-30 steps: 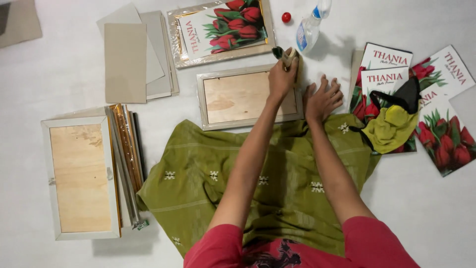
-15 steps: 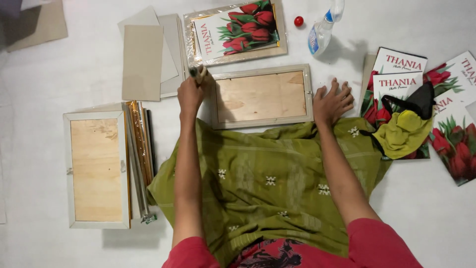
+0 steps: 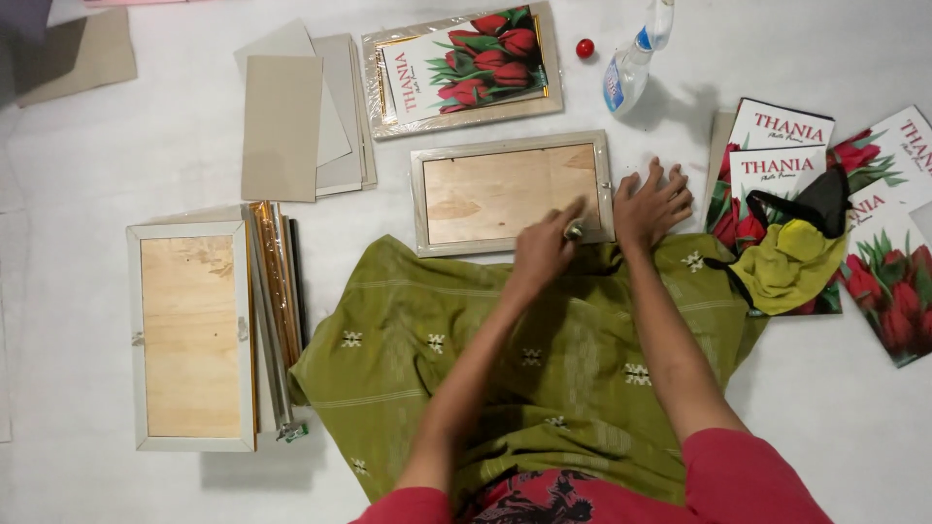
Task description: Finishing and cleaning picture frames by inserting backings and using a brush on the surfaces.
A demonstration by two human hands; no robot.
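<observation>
A picture frame (image 3: 513,194) lies face down in front of me, its plywood back showing inside a pale rim. My left hand (image 3: 546,250) is at the frame's near right corner, fingers closed on a small metal tool (image 3: 575,231) whose tip touches the frame's lower edge. My right hand (image 3: 652,202) rests flat with fingers spread just right of the frame, touching its right rim. Green patterned cloth (image 3: 505,359) covers my lap below the frame.
A second face-down frame (image 3: 191,335) lies at left beside stacked gold frame strips (image 3: 277,301). Grey cardboard sheets (image 3: 291,116), a wrapped tulip print (image 3: 461,68), a spray bottle (image 3: 631,68), a red cap (image 3: 584,48), tulip prints (image 3: 874,223) and a yellow-black cloth (image 3: 791,257) surround me.
My left hand moved from the frame's far left corner to its near right corner, still holding the tool. My right hand stayed by the right rim.
</observation>
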